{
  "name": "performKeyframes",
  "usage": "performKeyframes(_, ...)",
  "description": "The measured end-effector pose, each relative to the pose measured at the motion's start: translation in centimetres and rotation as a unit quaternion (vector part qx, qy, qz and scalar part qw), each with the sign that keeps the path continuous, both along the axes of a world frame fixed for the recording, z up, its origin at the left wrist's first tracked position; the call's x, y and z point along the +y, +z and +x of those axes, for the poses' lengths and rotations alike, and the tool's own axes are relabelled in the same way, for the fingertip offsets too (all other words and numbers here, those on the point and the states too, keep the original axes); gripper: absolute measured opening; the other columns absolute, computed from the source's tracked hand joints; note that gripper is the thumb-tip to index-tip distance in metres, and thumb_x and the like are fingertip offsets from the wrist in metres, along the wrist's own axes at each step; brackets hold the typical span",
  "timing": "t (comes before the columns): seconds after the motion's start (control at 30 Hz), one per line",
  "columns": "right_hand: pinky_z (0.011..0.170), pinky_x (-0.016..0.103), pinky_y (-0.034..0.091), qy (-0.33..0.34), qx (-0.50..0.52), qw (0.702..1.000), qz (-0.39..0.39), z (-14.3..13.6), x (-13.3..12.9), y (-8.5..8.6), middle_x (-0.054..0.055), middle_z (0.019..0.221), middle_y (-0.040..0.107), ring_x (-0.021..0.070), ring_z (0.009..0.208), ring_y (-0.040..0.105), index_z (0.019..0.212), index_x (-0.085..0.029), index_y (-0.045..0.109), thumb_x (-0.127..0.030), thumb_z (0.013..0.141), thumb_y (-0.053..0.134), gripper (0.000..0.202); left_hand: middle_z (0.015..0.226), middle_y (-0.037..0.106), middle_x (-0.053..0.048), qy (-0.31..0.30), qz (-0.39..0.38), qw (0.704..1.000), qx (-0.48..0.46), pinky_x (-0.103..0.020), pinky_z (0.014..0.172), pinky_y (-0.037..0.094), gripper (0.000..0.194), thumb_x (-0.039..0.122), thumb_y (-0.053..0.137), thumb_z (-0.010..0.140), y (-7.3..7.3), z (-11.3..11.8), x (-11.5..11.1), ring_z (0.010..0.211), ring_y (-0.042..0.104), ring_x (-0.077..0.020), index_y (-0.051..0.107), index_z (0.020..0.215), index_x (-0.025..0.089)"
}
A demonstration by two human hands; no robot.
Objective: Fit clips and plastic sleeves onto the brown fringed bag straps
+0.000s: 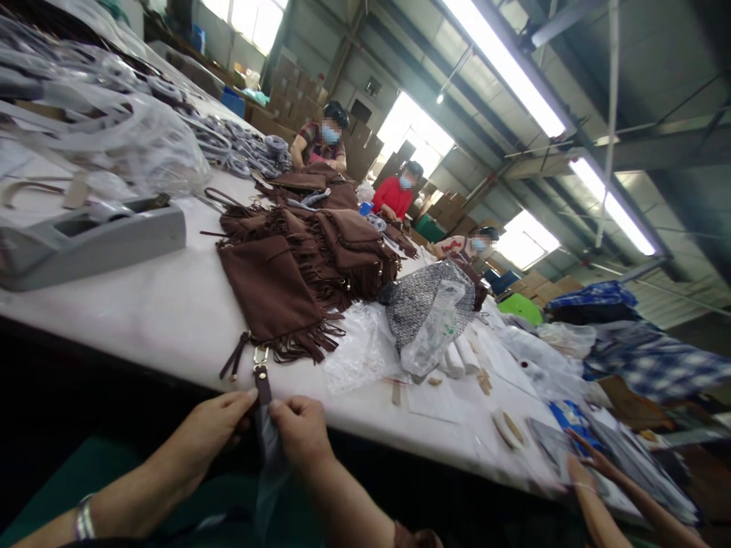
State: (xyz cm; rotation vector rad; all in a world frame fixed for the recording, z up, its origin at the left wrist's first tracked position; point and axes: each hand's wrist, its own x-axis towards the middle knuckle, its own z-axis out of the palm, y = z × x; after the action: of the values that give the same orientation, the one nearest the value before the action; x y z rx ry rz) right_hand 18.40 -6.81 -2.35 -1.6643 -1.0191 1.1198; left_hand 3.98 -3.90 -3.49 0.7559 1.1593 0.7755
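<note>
My left hand (214,426) and my right hand (300,430) meet at the near edge of the white table (142,304). Both pinch a brown strap (263,384) with a metal clasp, which sticks up between the fingertips. A thin clear plastic sleeve (271,472) hangs down from the strap below my hands. Just beyond the strap lies a brown fringed suede bag (274,293), the nearest of a pile of such bags (336,247).
A grey tape dispenser (91,240) sits at left, with bagged grey straps (114,114) behind. Clear plastic bags (365,346) and paper slips lie at right. Another person's hands (588,464) reach in at lower right. Three masked people work at the far end.
</note>
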Motion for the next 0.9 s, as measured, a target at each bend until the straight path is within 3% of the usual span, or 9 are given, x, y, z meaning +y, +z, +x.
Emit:
performKeyframes(0.13,0.039,0.020,0.027,-0.005,-0.055,0.998,-0.004,-0.5,2.0,0.4,-0.006,0.042,0.039,0.0086,0.040,0.036,0.052,-0.018,0.052,-0.030,0.075,0.060,0.028,0.089,0.070,-0.008,-0.043,-0.076,0.992,-0.092,-0.022,0.057,0.046,0.053,0.061,0.074,0.069,-0.5,-0.9,-0.7,0.075,0.063,-0.0174,0.070,0.099,0.017)
performKeyframes(0.3,0.031,0.019,0.030,0.027,-0.057,0.997,-0.054,-1.4,3.0,0.9,-0.006,0.042,0.048,0.0105,0.032,0.044,0.062,-0.019,0.055,-0.033,0.077,0.062,0.022,0.075,0.070,-0.005,-0.053,-0.106,0.978,-0.171,-0.021,0.054,0.047,0.052,0.056,0.087,0.055,-0.2,-0.5,-2.3,0.063,0.060,-0.0154,0.072,0.084,0.015)
performKeyframes(0.4,0.030,0.017,0.030,0.014,-0.041,0.998,-0.052,-1.1,2.2,1.2,-0.006,0.040,0.047,0.0093,0.031,0.043,0.064,-0.019,0.053,-0.037,0.080,0.061,0.025,0.073,0.070,-0.005,-0.027,-0.092,0.981,-0.170,-0.020,0.052,0.045,0.052,0.055,0.089,0.051,-0.2,-0.4,-2.6,0.060,0.057,-0.0134,0.073,0.078,0.014)
performKeyframes(0.6,0.032,0.018,0.031,0.026,-0.044,0.995,-0.081,-0.5,-1.4,-0.1,-0.006,0.039,0.044,0.0086,0.033,0.039,0.063,-0.018,0.055,-0.053,0.077,0.066,0.039,0.067,0.068,-0.007,-0.038,-0.050,0.991,-0.120,-0.025,0.051,0.045,0.053,0.066,0.077,0.062,-0.9,-0.4,-2.1,0.058,0.058,-0.0176,0.071,0.072,0.014)
performKeyframes(0.73,0.040,0.021,0.034,0.010,-0.078,0.997,-0.020,-0.9,-1.7,-1.0,-0.003,0.043,0.048,0.0111,0.043,0.045,0.058,-0.017,0.057,-0.045,0.075,0.067,0.034,0.060,0.062,-0.002,-0.009,-0.041,0.996,-0.075,-0.023,0.047,0.042,0.053,0.068,0.075,0.063,-0.8,0.0,-1.9,0.054,0.053,-0.0151,0.068,0.070,0.015)
performKeyframes(0.9,0.049,0.022,0.036,0.004,-0.121,0.992,0.023,-0.6,0.2,-0.2,-0.003,0.050,0.049,0.0113,0.053,0.044,0.055,-0.016,0.056,-0.032,0.076,0.060,0.026,0.082,0.069,-0.008,0.005,-0.094,0.987,-0.131,-0.024,0.056,0.049,0.050,0.059,0.080,0.064,-0.2,-0.3,-1.6,0.069,0.062,-0.0178,0.069,0.086,0.016)
